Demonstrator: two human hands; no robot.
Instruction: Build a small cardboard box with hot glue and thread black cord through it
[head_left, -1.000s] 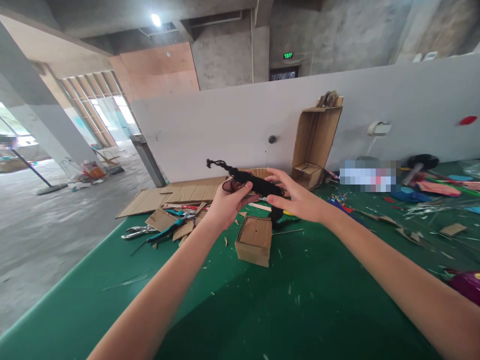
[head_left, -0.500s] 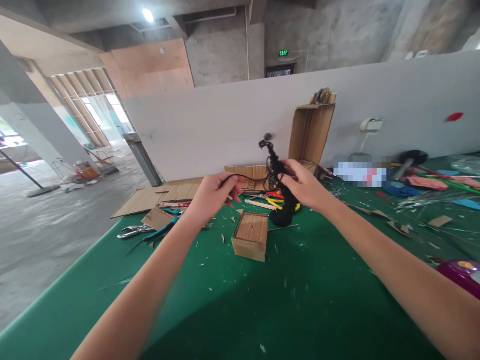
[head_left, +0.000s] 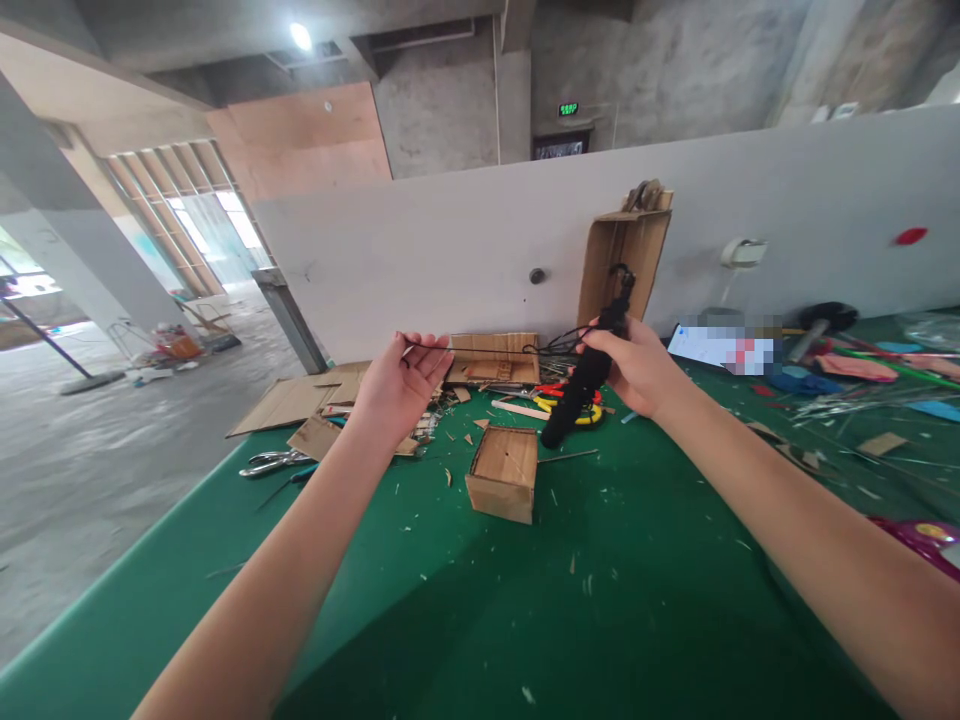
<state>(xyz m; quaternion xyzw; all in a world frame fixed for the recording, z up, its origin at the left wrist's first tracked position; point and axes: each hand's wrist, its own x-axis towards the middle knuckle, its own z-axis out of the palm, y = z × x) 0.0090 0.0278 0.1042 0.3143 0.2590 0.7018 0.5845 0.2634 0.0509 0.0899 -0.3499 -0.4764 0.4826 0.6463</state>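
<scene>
A black yarn-wrapped piece [head_left: 589, 385], long and tilted with a thin hooked upper end, is gripped by my right hand [head_left: 628, 362] above the table. From it a black yarn [head_left: 491, 350] runs left, nearly straight, to my left hand [head_left: 405, 380], which pinches it between thumb and forefinger while the other fingers are loosely spread, palm up. Some loose loops of yarn hang beside my right hand. Below and between my hands, a small cardboard box [head_left: 504, 485] sits on the green table [head_left: 465, 610].
Behind are yellow-handled pliers [head_left: 571, 408], cardboard pieces [head_left: 274, 405] and scraps. A tall open cardboard box [head_left: 622, 255] stands against the white partition [head_left: 420, 250]. Silver-handled pliers [head_left: 271, 461] lie left. A phone [head_left: 724, 350], wires and coloured materials are at the right.
My right hand has moved right with the black piece, now tilted the other way. My left hand has shifted left and turned palm up, and the yarn between them is longer and straighter.
</scene>
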